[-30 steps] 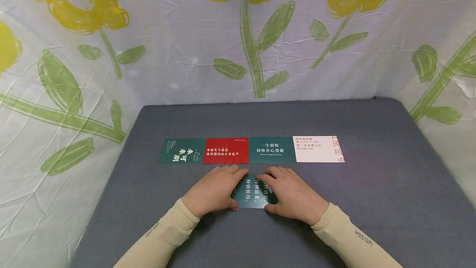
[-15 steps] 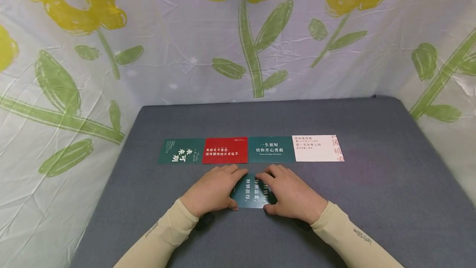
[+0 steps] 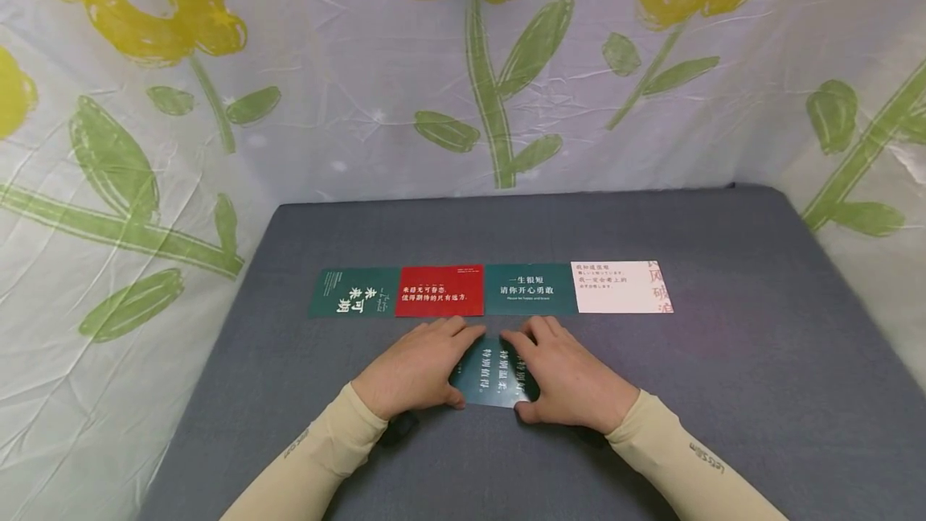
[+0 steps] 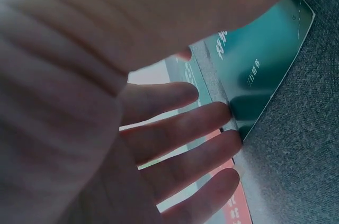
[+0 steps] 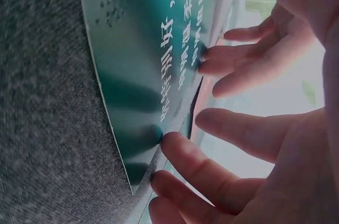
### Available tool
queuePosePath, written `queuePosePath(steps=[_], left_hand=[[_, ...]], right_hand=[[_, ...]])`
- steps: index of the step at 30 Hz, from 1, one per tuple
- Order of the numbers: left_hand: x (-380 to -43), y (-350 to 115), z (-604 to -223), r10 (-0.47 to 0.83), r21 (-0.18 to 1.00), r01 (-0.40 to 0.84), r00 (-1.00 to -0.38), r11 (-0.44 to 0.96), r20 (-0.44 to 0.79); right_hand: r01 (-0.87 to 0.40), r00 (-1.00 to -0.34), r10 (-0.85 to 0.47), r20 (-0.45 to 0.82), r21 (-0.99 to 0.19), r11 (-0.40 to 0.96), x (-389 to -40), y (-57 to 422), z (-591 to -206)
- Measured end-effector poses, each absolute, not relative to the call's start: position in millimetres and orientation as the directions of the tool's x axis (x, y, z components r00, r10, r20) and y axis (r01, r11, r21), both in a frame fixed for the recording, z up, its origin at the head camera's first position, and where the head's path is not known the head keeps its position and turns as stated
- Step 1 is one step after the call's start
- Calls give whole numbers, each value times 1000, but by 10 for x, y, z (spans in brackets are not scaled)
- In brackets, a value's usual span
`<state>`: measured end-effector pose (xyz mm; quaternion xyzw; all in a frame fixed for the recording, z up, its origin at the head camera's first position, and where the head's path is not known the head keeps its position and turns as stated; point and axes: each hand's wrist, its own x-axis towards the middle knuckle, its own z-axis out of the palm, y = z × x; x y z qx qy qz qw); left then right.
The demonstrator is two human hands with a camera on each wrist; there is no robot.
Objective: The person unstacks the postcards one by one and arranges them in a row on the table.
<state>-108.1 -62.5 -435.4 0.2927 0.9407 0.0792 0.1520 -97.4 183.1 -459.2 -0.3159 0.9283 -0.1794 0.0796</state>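
A teal postcard (image 3: 486,372) with white writing, turned sideways, is on the table in front of me, between my two hands. My left hand (image 3: 415,368) holds its left end, thumb at the near edge and fingertips by the far edge. At the right end, my right hand (image 3: 576,380) holds it likewise, covering part of the writing. In the left wrist view the fingers are spread beside the card's corner (image 4: 259,75). The right wrist view shows the fingertips touching or nearly touching the far edge of the card (image 5: 127,49).
Beyond the hands lies a row of cards, edge to edge: a green card (image 3: 354,293), a red card (image 3: 439,291), a teal card (image 3: 531,289) and a white card (image 3: 622,288). The grey table (image 3: 760,392) meets a flower-printed cloth (image 3: 325,103) behind and at both sides.
Very little differs. The near edge of the held postcard now slopes slightly lower toward the right, while both hands keep almost the same place.
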Motion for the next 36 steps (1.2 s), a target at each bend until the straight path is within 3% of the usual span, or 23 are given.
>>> queuePosePath(steps=[36], left_hand=[[-1093,-613,-4366,603,284,538,-758,794,-250]], right_hand=[[-553,-789,-614,-21,-408,726,-1006,1878,-4537]])
